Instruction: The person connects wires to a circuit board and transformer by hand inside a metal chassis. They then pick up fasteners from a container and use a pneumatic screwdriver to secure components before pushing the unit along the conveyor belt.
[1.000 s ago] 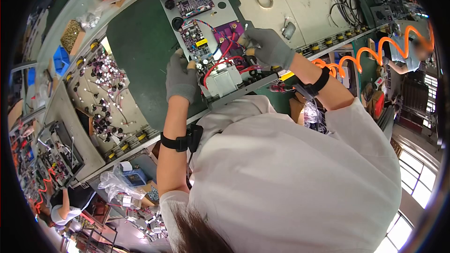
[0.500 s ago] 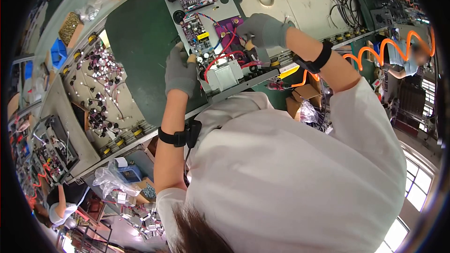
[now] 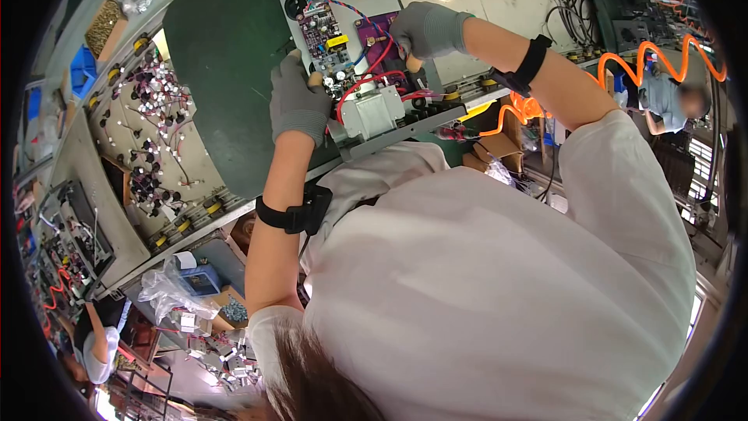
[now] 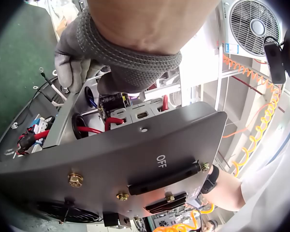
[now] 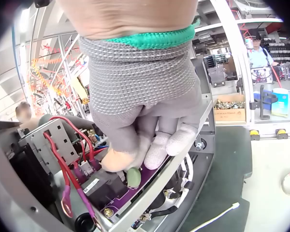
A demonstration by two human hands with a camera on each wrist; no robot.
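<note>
Lying flat on the green-topped counter [image 3: 226,70], the open metal chassis [image 3: 389,136] has its lidless top turned up to the person, so every part inside can be reached from above. Its front panel [image 4: 150,159], marked OFF, faces the person's body. Inside, toward the far side, sits the purple board [image 3: 378,35], fixed down with brass screws. The left grip [image 3: 298,101], gloved, curls its fingers over the chassis side wall, likely to steady the case against the push of the other grip. The right grip [image 3: 425,30], also gloved, reaches down onto the purple board with fingers bent. Red wires [image 3: 362,82] loop between the two grips, lying clear of the work. The right thumb and forefinger tips close together, seemingly pinching a small rounded part [image 5: 133,176] right at the board's surface.
</note>
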